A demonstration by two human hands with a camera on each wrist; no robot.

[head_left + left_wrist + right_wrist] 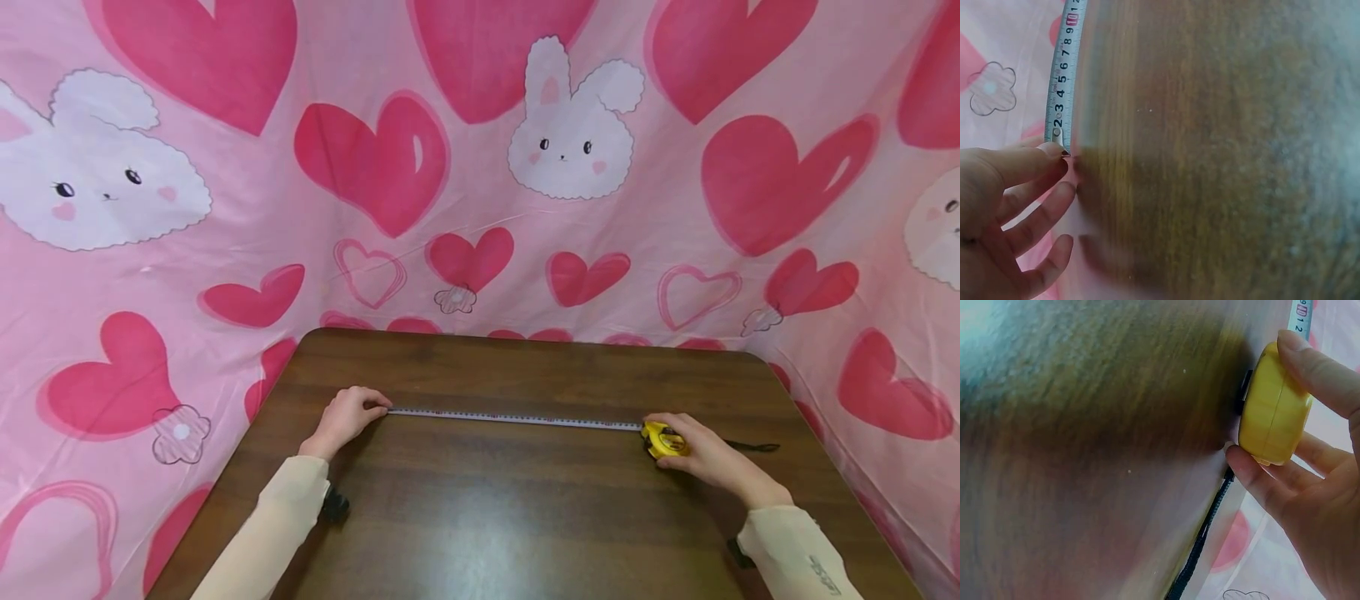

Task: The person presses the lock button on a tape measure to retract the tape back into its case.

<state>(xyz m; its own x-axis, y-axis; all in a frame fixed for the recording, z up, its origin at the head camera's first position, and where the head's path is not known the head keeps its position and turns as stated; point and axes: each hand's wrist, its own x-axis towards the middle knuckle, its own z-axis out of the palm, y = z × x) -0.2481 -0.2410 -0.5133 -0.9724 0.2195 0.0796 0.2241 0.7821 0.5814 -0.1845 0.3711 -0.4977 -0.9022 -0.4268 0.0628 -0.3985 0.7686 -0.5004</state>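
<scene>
A yellow tape measure (663,440) sits in the grip of my right hand (701,452), over the right part of the table. Its white blade (517,419) is drawn out to the left across the tabletop, nearly straight. At the far end, my left hand (348,421) pinches the metal tip between thumb and forefinger. The left wrist view shows the blade's low numbers (1060,100) running up from the thumb, with the other fingers loosely bent. In the right wrist view the case (1275,406) stands on edge, my thumb lying on top where the blade comes out.
The dark brown wooden table (480,500) has rounded back corners. A black wrist strap (753,447) trails from the tape measure to the right. Pink cloth (480,208) with hearts and rabbits hangs behind the table and at both sides.
</scene>
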